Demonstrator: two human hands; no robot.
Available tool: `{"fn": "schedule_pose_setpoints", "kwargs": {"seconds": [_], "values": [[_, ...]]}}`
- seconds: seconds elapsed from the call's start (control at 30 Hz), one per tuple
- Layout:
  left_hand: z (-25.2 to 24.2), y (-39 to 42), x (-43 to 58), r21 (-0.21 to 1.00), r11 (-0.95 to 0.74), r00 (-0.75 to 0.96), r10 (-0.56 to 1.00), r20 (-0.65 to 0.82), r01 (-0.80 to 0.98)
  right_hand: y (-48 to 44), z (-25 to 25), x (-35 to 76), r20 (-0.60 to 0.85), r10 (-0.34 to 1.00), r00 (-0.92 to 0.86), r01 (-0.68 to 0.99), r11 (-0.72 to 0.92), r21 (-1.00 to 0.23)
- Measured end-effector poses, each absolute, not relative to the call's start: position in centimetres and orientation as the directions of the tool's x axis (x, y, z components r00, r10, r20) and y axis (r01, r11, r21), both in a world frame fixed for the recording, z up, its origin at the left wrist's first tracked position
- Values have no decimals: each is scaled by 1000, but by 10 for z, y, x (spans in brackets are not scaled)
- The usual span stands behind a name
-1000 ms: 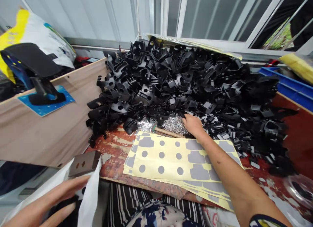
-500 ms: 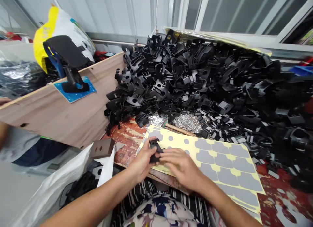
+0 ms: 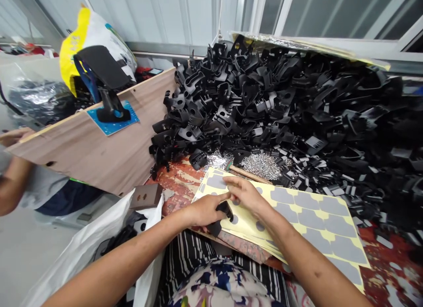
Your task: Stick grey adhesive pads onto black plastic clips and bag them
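Observation:
My left hand (image 3: 209,210) is closed round a black plastic part (image 3: 225,210), held low over the near left edge of the sticker sheets (image 3: 274,223). These are yellow, with grey shaped pieces and round grey dots. Just above and right of it, my right hand (image 3: 245,193) reaches over the sheet's left end, its fingers bent near a grey piece (image 3: 215,181). Whether its fingertips pinch anything I cannot make out. The two hands nearly meet at the fingers.
A large heap of black plastic parts (image 3: 251,99) covers the table's back. Before it lie small metal pins (image 3: 264,166) and a wooden-handled tool (image 3: 251,174). At left stand a wooden board (image 3: 132,144), a brown block (image 3: 145,196) and a white sack (image 3: 86,236); another person's arm (image 3: 16,179) is behind the board.
My right hand has left the black part and moved up over the sheet. My left hand has lowered and turned the part over. The view has shifted slightly left.

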State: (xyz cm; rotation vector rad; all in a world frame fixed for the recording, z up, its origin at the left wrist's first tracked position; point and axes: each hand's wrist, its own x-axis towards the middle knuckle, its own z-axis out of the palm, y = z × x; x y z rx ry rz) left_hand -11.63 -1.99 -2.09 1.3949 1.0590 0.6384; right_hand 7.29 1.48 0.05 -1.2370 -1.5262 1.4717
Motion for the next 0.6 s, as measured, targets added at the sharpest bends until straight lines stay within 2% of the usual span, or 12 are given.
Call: {"fn": "schedule_pose_setpoints", "kwargs": {"seconds": [0.07,0.1,0.2,0.27,0.37,0.47,0.6], "values": [[-24,-21,-117,977,151,430,880,-201,148,9,28,65,-216,867,-449,-31,-256,-966],[-24,-22,-117,978,168,431,879,-205,122,5,44,61,-186,832,-523,-113,-284,-952],[-20,-28,-120,953,287,439,846,-302,101,-10,81,54,19,781,-624,-233,-163,-959],[-13,-32,-124,915,400,404,830,-384,49,-16,87,59,142,853,-503,-193,49,-980],[1,-36,-131,869,445,300,877,-375,-215,-17,67,79,245,954,-175,-2,248,-969],[11,-37,-133,774,418,245,908,-339,-476,-19,35,99,213,975,-65,58,217,-974],[13,-41,-120,632,427,280,903,-325,-647,-27,8,98,172,984,-56,56,175,-983]]}}
